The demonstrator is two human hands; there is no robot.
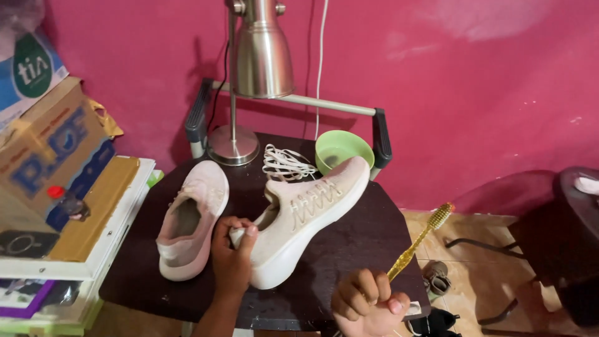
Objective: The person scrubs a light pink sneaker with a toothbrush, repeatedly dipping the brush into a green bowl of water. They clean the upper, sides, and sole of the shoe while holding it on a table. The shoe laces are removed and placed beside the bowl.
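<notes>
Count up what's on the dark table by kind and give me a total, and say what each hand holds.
Sneakers: 2, one lying free, one in the left hand
Laces bundle: 1
Green bowl: 1
Lamp: 1
Total: 5
The right hand holds a yellow toothbrush.

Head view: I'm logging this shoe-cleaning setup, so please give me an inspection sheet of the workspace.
Surface: dark table, with a railing at the back edge.
Job's things: laced shoe tilted on its side; second shoe lying beside it, laces out; yellow toothbrush.
Clutter: loose white laces, green bowl, metal lamp.
Grippers: left hand grips the laced shoe's heel; right hand holds the toothbrush, bristles up, clear of the shoe.
Cables: white cord hanging down the wall; dark lamp cord.
Surroundings: pink wall, cardboard boxes left, dark stool right, small shoes on the floor.
</notes>
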